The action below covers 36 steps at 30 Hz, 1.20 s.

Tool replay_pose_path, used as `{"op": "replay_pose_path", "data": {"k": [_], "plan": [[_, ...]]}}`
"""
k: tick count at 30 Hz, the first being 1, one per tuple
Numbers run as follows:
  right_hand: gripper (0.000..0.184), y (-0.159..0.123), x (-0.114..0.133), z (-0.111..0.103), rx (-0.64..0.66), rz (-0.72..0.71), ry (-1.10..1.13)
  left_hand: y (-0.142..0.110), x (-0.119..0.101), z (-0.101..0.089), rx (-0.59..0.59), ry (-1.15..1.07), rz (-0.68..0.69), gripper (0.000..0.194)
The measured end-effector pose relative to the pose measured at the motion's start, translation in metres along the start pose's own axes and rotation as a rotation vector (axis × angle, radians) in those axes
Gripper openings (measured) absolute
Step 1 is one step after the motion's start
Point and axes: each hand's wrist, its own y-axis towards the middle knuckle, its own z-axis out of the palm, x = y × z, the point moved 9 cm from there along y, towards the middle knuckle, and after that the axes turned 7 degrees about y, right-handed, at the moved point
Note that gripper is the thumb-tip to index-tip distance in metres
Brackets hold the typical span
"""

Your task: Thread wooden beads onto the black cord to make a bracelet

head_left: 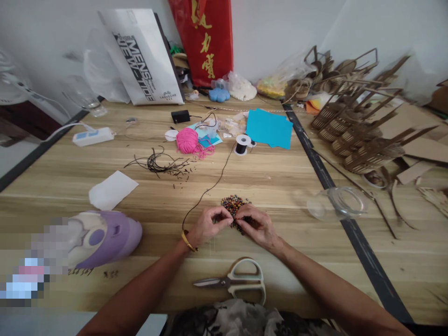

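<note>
Both my hands meet fingertip to fingertip over a small pile of multicoloured beads. My left hand is closed in a pinch on the black cord, a thin black cord that runs from a spool down to my left wrist and under the hand. My right hand is pinched too, its tips touching the left ones; what lies between them is too small to make out. Just in front of me, white-handled scissors lie with blades pointing left.
Cut black cords, pink yarn and blue sheets lie farther back. A purple-and-white object and white paper are left. At right stand a clear plastic cup and woven baskets. Bags line the wall.
</note>
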Motion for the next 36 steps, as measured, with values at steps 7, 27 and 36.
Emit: {"op": "replay_pose_path", "data": {"k": [7,27,36], "plan": [[0.008,-0.001,-0.0025,0.0006,0.002,0.003,0.01,-0.0001,0.0006,0.0002,0.002,0.0,-0.006,0.012],[0.007,-0.0022,-0.0039,0.0012,0.01,0.015,0.02,-0.001,0.0015,0.0022,0.009,-0.004,0.0,0.012],[0.007,-0.0022,-0.0034,0.0012,0.013,0.002,0.022,0.0001,0.0012,0.0022,0.012,-0.007,-0.013,0.013]]}}
